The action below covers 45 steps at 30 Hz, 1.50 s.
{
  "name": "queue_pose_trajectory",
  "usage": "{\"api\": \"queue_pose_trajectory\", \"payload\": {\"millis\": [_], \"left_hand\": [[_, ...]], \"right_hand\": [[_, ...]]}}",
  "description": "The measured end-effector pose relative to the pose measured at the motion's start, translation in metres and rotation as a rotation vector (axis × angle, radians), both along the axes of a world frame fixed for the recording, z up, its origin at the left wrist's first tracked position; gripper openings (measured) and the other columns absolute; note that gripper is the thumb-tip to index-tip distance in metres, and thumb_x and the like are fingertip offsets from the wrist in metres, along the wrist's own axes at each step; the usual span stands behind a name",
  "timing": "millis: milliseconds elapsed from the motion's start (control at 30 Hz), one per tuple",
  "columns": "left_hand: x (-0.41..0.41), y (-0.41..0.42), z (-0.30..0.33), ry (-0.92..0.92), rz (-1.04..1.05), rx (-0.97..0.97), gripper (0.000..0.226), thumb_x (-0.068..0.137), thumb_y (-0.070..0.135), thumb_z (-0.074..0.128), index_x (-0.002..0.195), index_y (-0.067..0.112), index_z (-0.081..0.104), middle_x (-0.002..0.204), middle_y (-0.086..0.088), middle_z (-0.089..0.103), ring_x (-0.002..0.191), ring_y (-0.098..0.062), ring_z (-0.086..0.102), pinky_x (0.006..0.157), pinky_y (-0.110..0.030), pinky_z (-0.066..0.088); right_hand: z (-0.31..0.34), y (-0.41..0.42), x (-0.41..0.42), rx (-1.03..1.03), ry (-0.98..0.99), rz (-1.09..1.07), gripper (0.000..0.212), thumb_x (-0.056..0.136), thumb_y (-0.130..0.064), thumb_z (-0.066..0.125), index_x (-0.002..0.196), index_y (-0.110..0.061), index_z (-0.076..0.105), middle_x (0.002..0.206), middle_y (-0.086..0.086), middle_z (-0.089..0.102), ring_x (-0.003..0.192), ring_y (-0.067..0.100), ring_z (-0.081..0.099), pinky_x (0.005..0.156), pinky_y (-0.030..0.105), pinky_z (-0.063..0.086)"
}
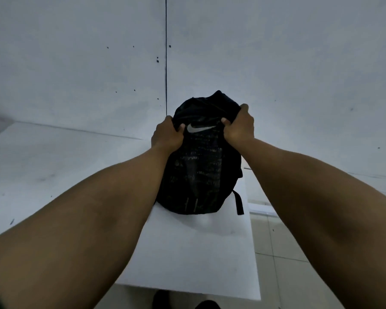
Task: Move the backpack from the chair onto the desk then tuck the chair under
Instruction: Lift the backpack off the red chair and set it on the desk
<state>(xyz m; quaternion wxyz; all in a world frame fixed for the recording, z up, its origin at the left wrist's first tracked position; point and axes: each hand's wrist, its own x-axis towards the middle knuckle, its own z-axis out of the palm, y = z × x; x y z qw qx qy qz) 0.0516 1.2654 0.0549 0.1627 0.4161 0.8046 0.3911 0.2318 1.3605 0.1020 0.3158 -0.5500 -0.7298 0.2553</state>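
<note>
Both hands are clamped on the upper part of the soft black fabric backpack (201,161) with the pale swoosh mark. The left hand (168,136) pinches a fold of cloth at the left shoulder of the bag, thumb pressed just beside the logo. The right hand (239,127) has its fingers (243,108) wrapped over the right shoulder, bunching the material. Each grip is closed on cloth only, not on a handle or strap.

The backpack stands upright on its base on the flat white counter (187,253), near the far right corner where it meets the pale grey wall (76,63). Its bottom looks settled on the surface. A black strap (239,202) trails from the lower right side and lies close to the counter's right edge, beyond which pale floor tiles (281,241) show.

The chair is not in view, so it most likely has not been tucked under yet.

The risks, as I judge them: the bag is limp and tall, so once the hands let go it may slump or roll toward the right edge, which is near. The loose strap could slide over that edge and drag the bag after it. Pushing the bag toward the middle of the counter before release would reduce both risks.
</note>
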Motion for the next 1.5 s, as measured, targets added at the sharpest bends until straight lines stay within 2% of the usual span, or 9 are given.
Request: {"api": "queue_pose_trajectory", "payload": {"millis": [300, 433, 633, 767, 867, 1033, 1233, 1433, 1500], "left_hand": [[-0.031, 0.093, -0.017, -0.012, 0.055, -0.061, 0.047, 0.095, 0.045, 0.05, 0.12, 0.006, 0.05, 0.115, -0.015, 0.06, 0.102, -0.03, 0.06, 0.079, -0.037, 0.05], [-0.036, 0.119, -0.021, -0.048, 0.097, -0.05, 0.05, 0.097, 0.041, 0.049, 0.127, 0.001, 0.043, 0.125, -0.018, 0.057, 0.11, -0.032, 0.057, 0.087, -0.04, 0.05], [-0.05, 0.15, -0.017, -0.162, 0.095, 0.119, 0.048, 0.095, 0.035, 0.056, 0.127, 0.002, 0.042, 0.126, -0.014, 0.056, 0.111, -0.025, 0.056, 0.084, -0.029, 0.046], [-0.058, 0.157, -0.018, -0.185, 0.058, 0.155, 0.05, 0.087, 0.03, 0.065, 0.124, 0.006, 0.041, 0.106, -0.001, 0.056, 0.09, -0.012, 0.053, 0.073, -0.023, 0.042], [-0.062, 0.158, -0.017, -0.197, 0.032, 0.134, 0.061, 0.081, 0.031, 0.07, 0.128, 0.011, 0.037, 0.093, 0.01, 0.052, 0.083, -0.007, 0.053, 0.066, -0.021, 0.043], [-0.061, 0.156, -0.011, -0.125, -0.025, 0.052, 0.063, 0.077, 0.029, 0.069, 0.128, 0.01, 0.038, 0.106, 0.0, 0.054, 0.095, -0.016, 0.055, 0.081, -0.03, 0.047], [-0.059, 0.144, -0.005, -0.066, -0.053, -0.038, 0.071, 0.079, 0.033, 0.069, 0.136, 0.009, 0.034, 0.125, -0.01, 0.054, 0.112, -0.025, 0.055, 0.096, -0.041, 0.049], [-0.054, 0.119, 0.007, -0.003, -0.17, -0.176, 0.105, 0.081, 0.033, 0.07, 0.155, 0.011, -0.001, 0.153, -0.016, 0.031, 0.138, -0.029, 0.036, 0.111, -0.035, 0.035], [-0.053, 0.105, 0.015, 0.021, -0.188, -0.232, 0.106, 0.081, 0.033, 0.07, 0.155, 0.012, -0.003, 0.154, -0.016, 0.03, 0.138, -0.029, 0.036, 0.111, -0.035, 0.035]], "right_hand": [[-0.016, 0.099, -0.029, 0.055, -0.318, 0.016, 0.048, 0.091, -0.046, 0.063, 0.121, -0.012, 0.047, 0.116, 0.016, 0.057, 0.108, 0.033, 0.053, 0.075, 0.033, 0.037], [-0.021, 0.128, -0.043, 0.116, -0.28, 0.086, 0.04, 0.092, -0.041, 0.063, 0.115, -0.011, 0.05, 0.108, 0.01, 0.06, 0.097, 0.029, 0.057, 0.069, 0.032, 0.038], [-0.016, 0.159, -0.06, 0.132, -0.185, 0.044, 0.036, 0.09, -0.04, 0.065, 0.11, -0.014, 0.049, 0.097, 0.001, 0.054, 0.086, 0.021, 0.052, 0.068, 0.032, 0.038], [-0.013, 0.172, -0.061, 0.004, -0.214, 0.041, 0.058, 0.087, -0.039, 0.073, 0.128, -0.008, 0.045, 0.124, 0.012, 0.057, 0.11, 0.03, 0.057, 0.081, 0.034, 0.047], [-0.011, 0.175, -0.061, -0.069, -0.251, 0.027, 0.071, 0.083, -0.036, 0.076, 0.135, -0.006, 0.038, 0.132, 0.016, 0.052, 0.118, 0.032, 0.054, 0.091, 0.037, 0.047], [-0.014, 0.166, -0.059, -0.103, -0.282, 0.01, 0.074, 0.085, -0.028, 0.073, 0.141, -0.004, 0.031, 0.137, 0.019, 0.045, 0.122, 0.034, 0.05, 0.095, 0.039, 0.046], [-0.012, 0.149, -0.056, -0.092, -0.282, -0.005, 0.076, 0.085, -0.018, 0.071, 0.144, -0.004, 0.026, 0.14, 0.02, 0.036, 0.121, 0.036, 0.049, 0.088, 0.034, 0.044], [0.001, 0.121, -0.052, -0.115, -0.293, -0.023, 0.087, 0.086, -0.021, 0.072, 0.151, -0.005, 0.017, 0.147, 0.019, 0.03, 0.125, 0.034, 0.048, 0.092, 0.034, 0.044], [0.008, 0.108, -0.051, -0.12, -0.312, -0.026, 0.086, 0.086, -0.021, 0.071, 0.151, -0.006, 0.016, 0.148, 0.019, 0.029, 0.124, 0.032, 0.048, 0.087, 0.032, 0.044]]}}
